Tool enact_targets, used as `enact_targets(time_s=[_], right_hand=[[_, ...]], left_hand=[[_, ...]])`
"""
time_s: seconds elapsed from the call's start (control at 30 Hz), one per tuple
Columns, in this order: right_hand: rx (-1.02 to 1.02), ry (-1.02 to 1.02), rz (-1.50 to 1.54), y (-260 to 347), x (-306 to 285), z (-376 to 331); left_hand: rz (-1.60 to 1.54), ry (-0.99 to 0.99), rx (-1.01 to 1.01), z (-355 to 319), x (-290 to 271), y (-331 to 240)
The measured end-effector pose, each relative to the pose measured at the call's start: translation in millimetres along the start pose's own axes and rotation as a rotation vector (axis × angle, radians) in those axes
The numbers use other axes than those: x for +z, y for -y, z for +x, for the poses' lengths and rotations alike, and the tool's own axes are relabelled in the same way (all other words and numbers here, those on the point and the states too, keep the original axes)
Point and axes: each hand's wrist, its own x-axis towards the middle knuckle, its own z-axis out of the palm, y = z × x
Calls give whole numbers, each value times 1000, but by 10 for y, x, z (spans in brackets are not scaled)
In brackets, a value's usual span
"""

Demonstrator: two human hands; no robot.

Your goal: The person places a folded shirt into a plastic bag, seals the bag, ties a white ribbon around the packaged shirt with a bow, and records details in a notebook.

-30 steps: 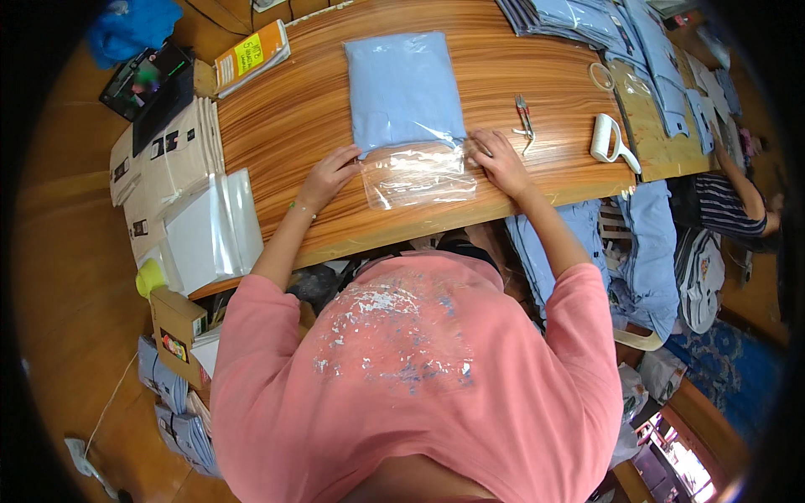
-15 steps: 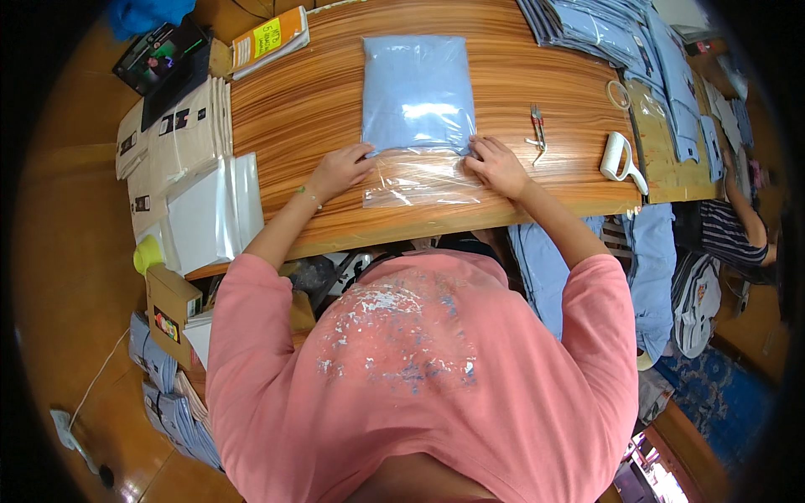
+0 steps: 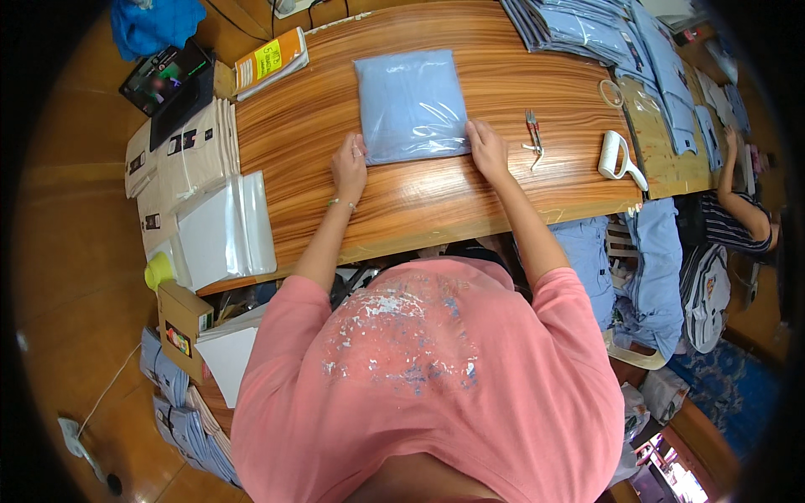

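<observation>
Clear flap no longer sticks out from the bagged blue garment (image 3: 411,109); folding looks done. Left hand (image 3: 350,165) and right hand (image 3: 489,152) pinch its near corners. Sealed? Can't tell.

The bagged garment (image 3: 412,105) lies mid-desk (image 3: 310,126). To its right are the cutters (image 3: 532,130), and farther right, near the edge, the lint roller (image 3: 612,155), with a ring (image 3: 621,94) behind it. Stacked garments (image 3: 566,29) fill the far right corner. At the far left lies a notebook (image 3: 272,63); a screen (image 3: 163,80) stands to its left. Nearer on the left, plastic sleeves (image 3: 222,230) lie before a folded fabric stack (image 3: 197,155), with a cardboard box (image 3: 180,327) nearer still.
</observation>
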Motion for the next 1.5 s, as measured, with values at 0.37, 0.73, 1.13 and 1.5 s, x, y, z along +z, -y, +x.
enact_targets(time_s=[0.37,0.73,1.13,1.5], right_hand=[[275,29,-57,119,92,117],[419,45,-126,139,137,350],[109,-114,-324,42,313,277],[-115,-288,53,-392,219,103]], left_hand=[[81,-45,-100,95,84,-98],[237,-5,-108,239,134,39],[582,-47,49,190,153,45],[215,121,-72,90,73,298]])
